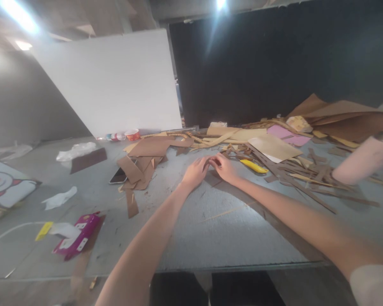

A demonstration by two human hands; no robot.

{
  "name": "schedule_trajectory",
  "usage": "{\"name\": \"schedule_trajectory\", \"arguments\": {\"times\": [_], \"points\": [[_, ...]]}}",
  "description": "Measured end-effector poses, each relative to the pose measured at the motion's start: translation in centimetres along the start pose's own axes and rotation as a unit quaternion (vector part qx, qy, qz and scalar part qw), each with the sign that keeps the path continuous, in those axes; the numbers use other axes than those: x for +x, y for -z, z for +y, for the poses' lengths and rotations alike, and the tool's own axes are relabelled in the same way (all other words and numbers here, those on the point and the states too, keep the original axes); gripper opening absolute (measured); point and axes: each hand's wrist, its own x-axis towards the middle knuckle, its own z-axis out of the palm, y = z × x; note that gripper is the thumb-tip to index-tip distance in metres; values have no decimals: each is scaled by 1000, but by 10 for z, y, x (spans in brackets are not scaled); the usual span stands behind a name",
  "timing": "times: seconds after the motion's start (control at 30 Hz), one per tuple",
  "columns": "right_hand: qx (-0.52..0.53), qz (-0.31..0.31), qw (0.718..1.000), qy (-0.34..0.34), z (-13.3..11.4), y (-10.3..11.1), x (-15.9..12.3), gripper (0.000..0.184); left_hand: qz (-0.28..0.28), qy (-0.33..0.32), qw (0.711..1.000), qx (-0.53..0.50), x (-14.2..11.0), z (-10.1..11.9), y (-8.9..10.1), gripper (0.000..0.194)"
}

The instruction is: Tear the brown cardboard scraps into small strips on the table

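Note:
Both my arms reach out over a grey table (210, 238). My left hand (196, 171) and my right hand (224, 167) meet fingertip to fingertip at the table's middle, fingers curled and pinched together. They seem to hold a small brown cardboard piece (212, 177) that lies under them, though the fingers hide the grip. A yellow utility knife (254, 166) lies just right of my right hand.
Brown cardboard scraps (143, 163) and a phone (118, 175) lie to the left. Cardboard strips, a pink sheet (285, 134) and large sheets pile up at the right. A magenta box (76, 236) sits near the front left. A white board (115, 80) leans at the back.

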Motion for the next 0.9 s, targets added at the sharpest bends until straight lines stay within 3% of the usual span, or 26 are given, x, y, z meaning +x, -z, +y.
{"name": "schedule_trajectory", "arguments": {"times": [0.6, 0.9], "points": [[-3, 5, 1000, 2, -4, 1, 0, 44, 0, -19, 1000, 1, 0, -2, -1, 40], [0, 20, 1000, -18, -2, 0, 0, 37, 30, 39, 998, -26, 1, -1, 0, 37]]}}
